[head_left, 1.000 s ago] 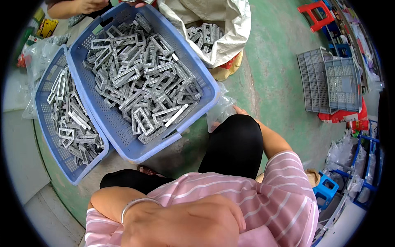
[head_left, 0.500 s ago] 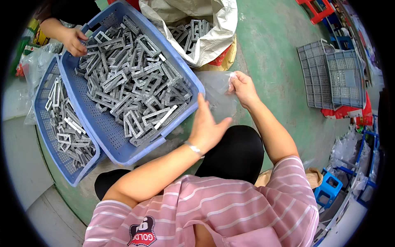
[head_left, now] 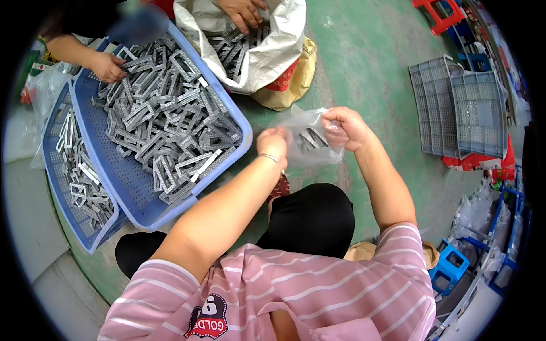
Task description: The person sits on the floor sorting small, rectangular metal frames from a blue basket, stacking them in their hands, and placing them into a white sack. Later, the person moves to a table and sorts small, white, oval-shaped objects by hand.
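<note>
A clear plastic bag (head_left: 304, 156) is stretched between my hands over the floor, with a few grey pieces (head_left: 311, 139) visible inside it. My left hand (head_left: 273, 145) is closed on the bag's left side. At the upper right edge, my right hand (head_left: 347, 129) pinches the plastic between thumb and fingers. Just left of my left hand stands a large blue basket (head_left: 248, 128), heaped with grey, speckled rectangular frames (head_left: 153, 125). A white strip (head_left: 206, 166) lies on top of the heap.
A second blue basket (head_left: 51, 187) with similar frames stands at the left. Ahead is an open white woven sack (head_left: 284, 42). A co-worker's hands reach into the large basket (head_left: 108, 67) and the sack (head_left: 242, 12). Grey crates (head_left: 460, 111) and a blue stool (head_left: 449, 267) are at the right.
My left hand, open beside the basket before, has moved onto the bag and closed. Grey pieces now show inside the bag. A co-worker's hand has come into the sack.
</note>
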A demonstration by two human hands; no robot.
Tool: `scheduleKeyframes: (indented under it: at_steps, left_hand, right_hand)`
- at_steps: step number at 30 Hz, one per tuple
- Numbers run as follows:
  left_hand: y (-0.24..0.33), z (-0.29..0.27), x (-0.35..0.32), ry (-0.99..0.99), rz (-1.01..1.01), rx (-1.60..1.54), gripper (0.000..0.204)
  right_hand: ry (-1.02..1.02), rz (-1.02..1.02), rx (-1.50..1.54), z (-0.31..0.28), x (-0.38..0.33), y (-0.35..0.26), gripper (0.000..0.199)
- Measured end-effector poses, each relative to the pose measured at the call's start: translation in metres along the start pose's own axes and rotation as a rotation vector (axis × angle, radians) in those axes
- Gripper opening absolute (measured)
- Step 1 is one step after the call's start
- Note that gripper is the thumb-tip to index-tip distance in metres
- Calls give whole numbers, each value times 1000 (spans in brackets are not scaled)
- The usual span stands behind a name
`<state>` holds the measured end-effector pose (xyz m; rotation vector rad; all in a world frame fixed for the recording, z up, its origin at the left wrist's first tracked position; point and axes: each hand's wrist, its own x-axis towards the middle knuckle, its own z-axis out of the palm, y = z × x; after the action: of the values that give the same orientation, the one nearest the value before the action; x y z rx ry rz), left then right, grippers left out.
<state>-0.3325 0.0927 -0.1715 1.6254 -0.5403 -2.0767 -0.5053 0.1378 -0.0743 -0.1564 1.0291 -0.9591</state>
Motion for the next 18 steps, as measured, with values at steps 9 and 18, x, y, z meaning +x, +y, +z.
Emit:
scheduleKeyframes:
  at_steps: [9, 18]
  left_hand:
    - [-12, 13, 37, 122, -201, -4, 12]
    - [36, 30, -4, 11, 141, 217, 43]
  right_hand:
    - [604, -158, -325, -92, 59, 63, 17]
    - [695, -269, -157, -26, 37, 16, 17]
